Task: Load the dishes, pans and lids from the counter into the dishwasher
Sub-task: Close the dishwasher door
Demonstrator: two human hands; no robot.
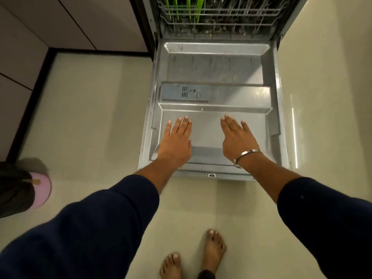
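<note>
The dishwasher door [215, 73] lies folded down flat in front of me, its steel inner panel facing up. My left hand [177, 140] is stretched out flat over the near left part of the door, fingers straight. My right hand [237, 139], with a metal bangle at the wrist, is stretched out flat over the near right part. Neither hand holds anything; I cannot tell whether they touch the panel. The lower rack [219, 17] sits inside the machine at the top, with green items [187, 9] and glassware standing in it.
Pale tiled floor [90, 121] surrounds the door. Dark-edged cabinet fronts [50, 27] run along the left. A pink round object [41, 193] with a dark item beside it sits on the floor at far left. My bare feet [201, 256] stand just before the door's front edge.
</note>
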